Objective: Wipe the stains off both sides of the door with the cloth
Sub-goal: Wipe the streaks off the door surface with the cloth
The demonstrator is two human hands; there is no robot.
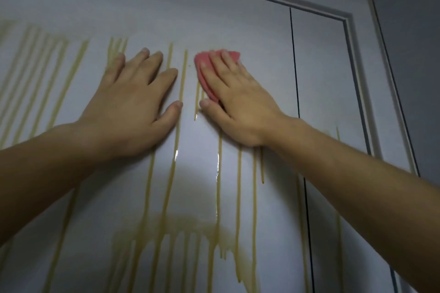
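The pale glossy door [238, 19] is wearing yellow stains [182, 78], running down in long streaks and smearing lower down; the pink cloth [202, 64] is lying flat against it, just right of two streaks.

right hand [238, 100] flat on pink cloth [206, 71] | left hand [133, 102] flat on door [321, 74] | yellow streaks [182, 78]

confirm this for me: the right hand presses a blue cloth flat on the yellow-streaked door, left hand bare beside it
No: in the head view the cloth is pink, not blue. The rest holds: the right hand presses it flat on the yellow-streaked door, the left hand bare beside it.
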